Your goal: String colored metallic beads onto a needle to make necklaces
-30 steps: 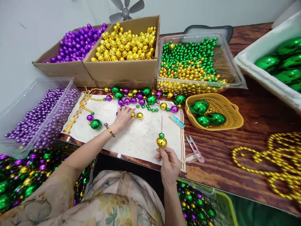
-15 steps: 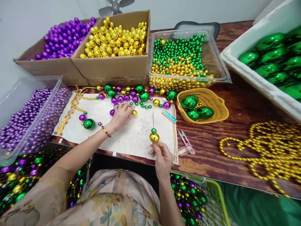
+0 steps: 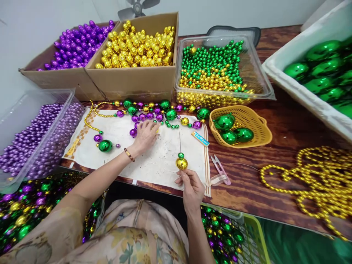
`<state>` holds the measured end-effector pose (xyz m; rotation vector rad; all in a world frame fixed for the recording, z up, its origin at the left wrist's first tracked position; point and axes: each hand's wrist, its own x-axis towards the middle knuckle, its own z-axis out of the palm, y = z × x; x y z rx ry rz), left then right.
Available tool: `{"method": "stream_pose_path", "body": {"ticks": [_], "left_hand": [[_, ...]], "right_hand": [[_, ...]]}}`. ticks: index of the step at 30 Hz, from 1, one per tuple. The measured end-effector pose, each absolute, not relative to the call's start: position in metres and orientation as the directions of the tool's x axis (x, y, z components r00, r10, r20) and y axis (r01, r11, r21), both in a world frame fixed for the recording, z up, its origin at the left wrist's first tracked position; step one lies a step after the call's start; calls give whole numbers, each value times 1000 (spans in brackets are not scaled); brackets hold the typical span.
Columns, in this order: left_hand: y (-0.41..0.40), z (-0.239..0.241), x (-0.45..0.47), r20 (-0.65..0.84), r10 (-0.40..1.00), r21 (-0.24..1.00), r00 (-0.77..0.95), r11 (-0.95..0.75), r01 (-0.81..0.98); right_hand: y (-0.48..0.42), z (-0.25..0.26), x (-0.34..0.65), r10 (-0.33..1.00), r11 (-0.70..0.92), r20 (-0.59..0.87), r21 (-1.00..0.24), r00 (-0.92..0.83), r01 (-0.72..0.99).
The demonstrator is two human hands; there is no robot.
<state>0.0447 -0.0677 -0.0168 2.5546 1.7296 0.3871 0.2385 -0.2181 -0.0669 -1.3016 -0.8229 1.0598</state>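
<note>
My right hand is pinched just below a large gold bead, at the lower part of a thin upright needle. A smaller green bead sits on the needle above the gold one. Fingers bent and apart, my left hand rests over the white cloth. A gold bead shows only as a sliver by its fingertips. Purple beads lie around that hand, and small green beads are just to its right.
Behind the cloth lies a finished-looking bead strand. Boxes of purple and gold beads, a clear tub, and a yellow basket stand around. Pink thread snips and gold bead chains lie on the right.
My left hand has shifted slightly right and now covers most of the gold bead that showed by its fingertips. My right hand holds the needle and its two beads much as before.
</note>
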Motion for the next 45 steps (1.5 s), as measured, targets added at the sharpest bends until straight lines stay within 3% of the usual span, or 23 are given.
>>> {"method": "stream_pose_path", "body": {"ticks": [5, 11, 14, 17, 23, 27, 41, 43, 45], "left_hand": [[-94, -20, 36, 258, 864, 288, 433, -497, 819], [-62, -12, -15, 294, 953, 477, 74, -214, 853], [-38, 0, -41, 296, 955, 544, -27, -146, 826], [-22, 6, -45, 291, 957, 429, 16, -145, 892], [1, 0, 15, 189, 908, 107, 373, -397, 912], [11, -5, 47, 129, 910, 5, 393, -397, 918], [19, -10, 60, 84, 947, 76, 310, -316, 946], [19, -8, 60, 99, 955, 157, 281, -294, 943], [15, -4, 58, 165, 958, 351, 234, -279, 894]], "right_hand": [[-218, -69, 241, 940, -45, -72, -995, 333, -89], [-219, -73, 242, 940, -51, -71, -996, 333, -70], [-218, -74, 242, 941, -53, -67, -997, 331, -51], [-218, -75, 241, 946, -54, -60, -998, 318, -28], [-218, -73, 240, 948, -54, -47, -998, 314, 14], [-219, -71, 239, 940, -52, -53, -999, 337, -13], [-218, -69, 239, 942, -43, -57, -998, 330, -50], [-218, -69, 239, 940, -43, -62, -997, 335, -61], [-218, -70, 238, 941, -43, -62, -997, 334, -66]]}}
